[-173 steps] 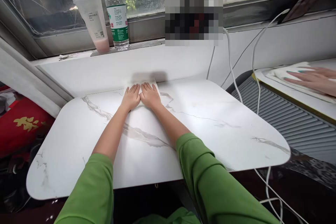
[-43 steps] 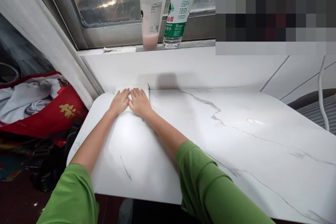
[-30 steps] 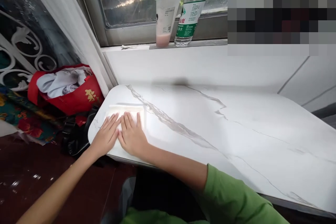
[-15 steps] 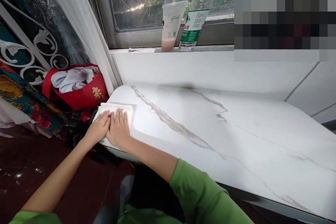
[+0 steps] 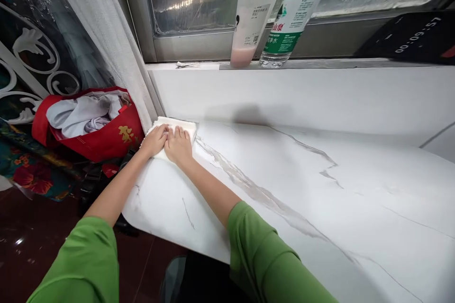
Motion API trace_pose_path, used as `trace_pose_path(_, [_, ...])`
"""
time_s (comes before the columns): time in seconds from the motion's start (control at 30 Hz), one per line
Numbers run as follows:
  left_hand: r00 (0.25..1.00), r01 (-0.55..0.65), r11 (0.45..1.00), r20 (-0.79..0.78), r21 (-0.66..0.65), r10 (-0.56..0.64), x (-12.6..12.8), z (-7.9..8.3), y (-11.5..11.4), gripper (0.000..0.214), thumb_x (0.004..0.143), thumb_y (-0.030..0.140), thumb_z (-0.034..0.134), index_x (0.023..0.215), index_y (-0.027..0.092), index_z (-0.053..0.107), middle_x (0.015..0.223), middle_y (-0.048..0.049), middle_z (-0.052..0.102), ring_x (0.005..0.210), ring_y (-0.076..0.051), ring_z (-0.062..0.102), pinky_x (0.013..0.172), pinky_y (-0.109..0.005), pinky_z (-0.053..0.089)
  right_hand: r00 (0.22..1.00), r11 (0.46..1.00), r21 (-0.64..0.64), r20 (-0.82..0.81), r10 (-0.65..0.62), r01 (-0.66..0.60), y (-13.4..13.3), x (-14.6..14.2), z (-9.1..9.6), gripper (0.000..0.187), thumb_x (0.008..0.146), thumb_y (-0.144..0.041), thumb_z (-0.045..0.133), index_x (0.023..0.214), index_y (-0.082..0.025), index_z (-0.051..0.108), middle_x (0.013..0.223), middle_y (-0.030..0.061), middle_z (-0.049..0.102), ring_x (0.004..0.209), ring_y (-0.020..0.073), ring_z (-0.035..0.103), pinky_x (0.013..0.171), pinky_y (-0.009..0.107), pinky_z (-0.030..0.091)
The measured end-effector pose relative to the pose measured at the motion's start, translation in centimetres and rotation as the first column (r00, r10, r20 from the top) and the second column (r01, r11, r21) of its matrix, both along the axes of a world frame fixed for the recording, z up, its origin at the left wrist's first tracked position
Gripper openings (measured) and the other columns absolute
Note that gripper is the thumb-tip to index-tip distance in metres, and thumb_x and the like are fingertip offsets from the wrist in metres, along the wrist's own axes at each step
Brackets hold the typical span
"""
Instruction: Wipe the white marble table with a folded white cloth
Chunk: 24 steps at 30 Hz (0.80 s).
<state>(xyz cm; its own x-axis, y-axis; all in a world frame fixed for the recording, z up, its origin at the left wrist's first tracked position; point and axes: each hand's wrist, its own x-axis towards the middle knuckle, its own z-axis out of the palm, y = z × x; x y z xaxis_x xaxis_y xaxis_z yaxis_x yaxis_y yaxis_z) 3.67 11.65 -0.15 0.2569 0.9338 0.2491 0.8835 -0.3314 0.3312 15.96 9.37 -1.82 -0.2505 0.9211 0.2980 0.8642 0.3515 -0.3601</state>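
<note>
A folded white cloth (image 5: 188, 128) lies at the far left corner of the white marble-patterned tabletop (image 5: 284, 180), close to the wall. My left hand (image 5: 155, 140) rests on its left part, palm down, with the fingers stretched forward. Beside it, my right hand (image 5: 178, 146) presses flat on the middle of the cloth, its fingers extended. The two hands touch or nearly touch at the fingers. Both palms hide part of the cloth.
On the window ledge stand a plastic cup (image 5: 250, 19) with a little pink drink and a green-labelled water bottle (image 5: 289, 28). A dark device showing a timer (image 5: 412, 38) lies right of them. A red bag (image 5: 95, 139) of clothes and a white curtain (image 5: 103, 33) are left of the table.
Both hands have slid the cloth away from the table's near left edge to the far left corner by the wall. The camera view has shifted closer to the window.
</note>
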Motion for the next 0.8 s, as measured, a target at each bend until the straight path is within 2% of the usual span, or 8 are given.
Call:
trace_pose_path(0.1, [1.0, 0.031, 0.999, 0.002, -0.018, -0.031, 0.4, -0.3, 3.2, 0.031, 0.089, 0.022, 0.035, 0.113, 0.023, 0.054, 0.131, -0.005, 0.059, 0.123, -0.023, 0.051, 0.104, -0.041, 0.041, 0.999, 0.999, -0.001, 0.009, -0.042, 0.042, 2.5, 0.3, -0.3, 0.054, 0.096, -0.025, 0.032, 0.143, 0.0, 0.039, 0.149, 0.0245, 0.037, 0.141, 0.031, 0.029, 0.115, 0.046, 0.018])
trace_pose_path(0.23, [1.0, 0.014, 1.0, 0.011, -0.014, -0.014, 1.1, -0.7, 6.7, 0.029, 0.088, 0.021, 0.037, 0.111, 0.024, 0.055, 0.13, -0.0041, 0.06, 0.12, -0.024, 0.053, 0.1, -0.041, 0.044, 0.997, 0.998, 0.004, 0.026, -0.066, 0.066, 5.8, 0.8, -0.5, 0.053, 0.096, -0.024, 0.031, 0.143, -0.001, 0.039, 0.149, 0.0235, 0.038, 0.14, 0.0305, 0.03, 0.114, 0.046, 0.018])
trace_pose_path(0.4, [1.0, 0.013, 1.0, -0.008, 0.001, -0.013, 1.8, -0.7, 9.2, 0.03, 0.088, 0.021, 0.037, 0.11, 0.024, 0.056, 0.116, -0.0053, 0.066, 0.111, -0.026, 0.059, 0.095, -0.041, 0.046, 0.995, 0.994, 0.047, 0.02, -0.099, 0.098, 8.7, 1.1, -1.0, 0.052, 0.095, -0.023, 0.033, 0.141, -0.001, 0.043, 0.146, 0.0233, 0.042, 0.138, 0.0313, 0.034, 0.112, 0.047, 0.021])
trace_pose_path(0.5, [1.0, -0.005, 1.0, -0.025, -0.002, 0.005, 1.8, -0.6, 9.5, 0.03, 0.089, 0.022, 0.036, 0.11, 0.024, 0.056, 0.112, -0.0051, 0.068, 0.107, -0.027, 0.061, 0.093, -0.042, 0.047, 0.994, 0.991, 0.082, 0.004, -0.106, 0.106, 9.3, 1.1, -1.2, 0.051, 0.093, -0.023, 0.034, 0.139, -0.003, 0.047, 0.144, 0.0218, 0.046, 0.135, 0.0306, 0.038, 0.111, 0.047, 0.024])
trace_pose_path(0.6, [0.999, -0.006, 1.0, -0.035, 0.017, 0.006, 1.9, -0.7, 9.1, 0.03, 0.089, 0.021, 0.035, 0.112, 0.024, 0.056, 0.119, -0.0049, 0.065, 0.112, -0.026, 0.058, 0.098, -0.042, 0.045, 0.995, 0.991, 0.095, 0.0, -0.095, 0.094, 9.0, 1.3, -1.3, 0.051, 0.093, -0.023, 0.035, 0.139, -0.003, 0.046, 0.144, 0.0221, 0.045, 0.136, 0.0305, 0.037, 0.112, 0.046, 0.023])
trace_pose_path(0.8, [0.998, 0.029, 0.998, -0.06, 0.049, -0.026, 2.3, -1.0, 5.9, 0.033, 0.089, 0.018, 0.032, 0.115, 0.02, 0.053, 0.136, -0.0067, 0.056, 0.126, -0.02, 0.05, 0.113, -0.042, 0.03, 0.999, 0.998, 0.062, 0.016, -0.034, 0.033, 6.2, 2.3, -1.0, 0.051, 0.095, -0.022, 0.034, 0.142, -0.004, 0.043, 0.148, 0.021, 0.04, 0.14, 0.0276, 0.033, 0.115, 0.044, 0.018])
